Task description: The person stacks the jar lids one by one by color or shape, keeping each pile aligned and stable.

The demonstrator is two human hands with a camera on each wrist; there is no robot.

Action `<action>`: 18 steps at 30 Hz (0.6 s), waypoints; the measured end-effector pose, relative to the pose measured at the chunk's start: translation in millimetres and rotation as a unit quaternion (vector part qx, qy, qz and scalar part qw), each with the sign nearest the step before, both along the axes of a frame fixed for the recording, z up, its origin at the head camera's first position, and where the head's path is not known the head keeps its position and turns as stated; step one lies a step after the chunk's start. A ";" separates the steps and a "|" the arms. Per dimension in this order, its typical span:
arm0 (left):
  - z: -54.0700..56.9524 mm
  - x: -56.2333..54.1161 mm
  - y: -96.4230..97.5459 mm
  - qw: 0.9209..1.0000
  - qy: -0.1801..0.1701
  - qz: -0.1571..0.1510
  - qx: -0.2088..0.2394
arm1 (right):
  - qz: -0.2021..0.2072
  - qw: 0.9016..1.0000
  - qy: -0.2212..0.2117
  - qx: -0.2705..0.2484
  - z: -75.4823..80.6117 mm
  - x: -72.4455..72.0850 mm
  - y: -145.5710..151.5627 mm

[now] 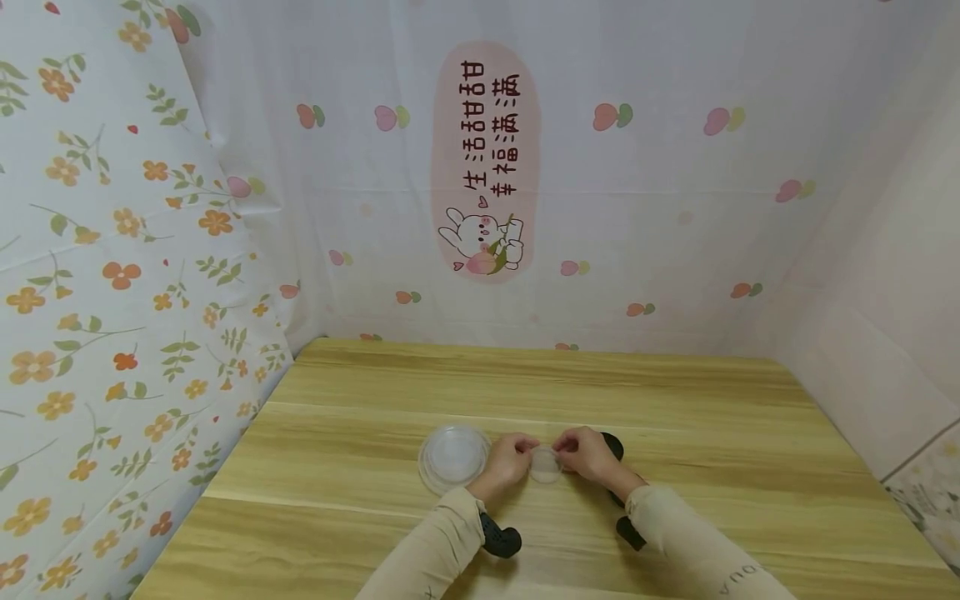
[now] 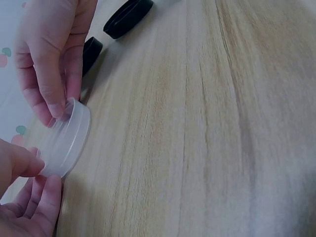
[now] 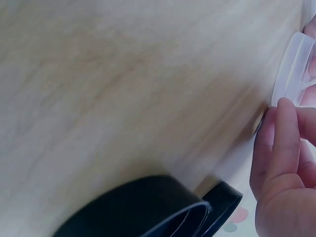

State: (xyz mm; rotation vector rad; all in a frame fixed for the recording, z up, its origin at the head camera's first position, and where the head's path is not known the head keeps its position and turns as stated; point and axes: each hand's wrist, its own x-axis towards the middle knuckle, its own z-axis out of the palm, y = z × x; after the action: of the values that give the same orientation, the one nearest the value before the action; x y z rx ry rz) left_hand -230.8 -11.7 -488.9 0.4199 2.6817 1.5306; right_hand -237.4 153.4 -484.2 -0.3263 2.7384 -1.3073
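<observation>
Both hands hold a small, shallow, round clear plastic lid just above the wooden table, one at each side. My left hand pinches its left edge, with the thumb over the rim and fingers beneath in the left wrist view. At the opposite edge, my right hand grips the rim between thumb and fingers. The lid looks tilted in the left wrist view. Beside my left hand sits a group of larger round clear plastic pieces, apparently stacked.
Black round lids or rings lie beside my right hand, partly hidden by it; two, a nearer one and a farther one, show in the left wrist view. A patterned cloth hangs behind the table.
</observation>
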 end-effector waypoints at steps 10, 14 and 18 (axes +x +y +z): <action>1.6 -1.7 2.2 0.999 -0.030 0.028 0.022 | -0.022 0.999 -0.028 -0.037 0.5 -2.8 -2.0; 3.5 -2.7 2.6 0.998 -0.036 0.028 0.032 | -0.026 0.998 -0.028 -0.048 3.2 -3.4 -1.5; 8.0 -6.7 2.4 0.999 -0.023 0.029 0.039 | -0.044 0.998 -0.019 -0.049 7.9 -6.0 -2.0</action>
State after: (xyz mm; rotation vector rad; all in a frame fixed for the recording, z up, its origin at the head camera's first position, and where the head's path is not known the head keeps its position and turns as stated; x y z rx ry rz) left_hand -237.5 -9.4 -480.9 0.3082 2.6279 1.6440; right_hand -243.3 151.5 -476.2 -0.1887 2.6905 -1.4579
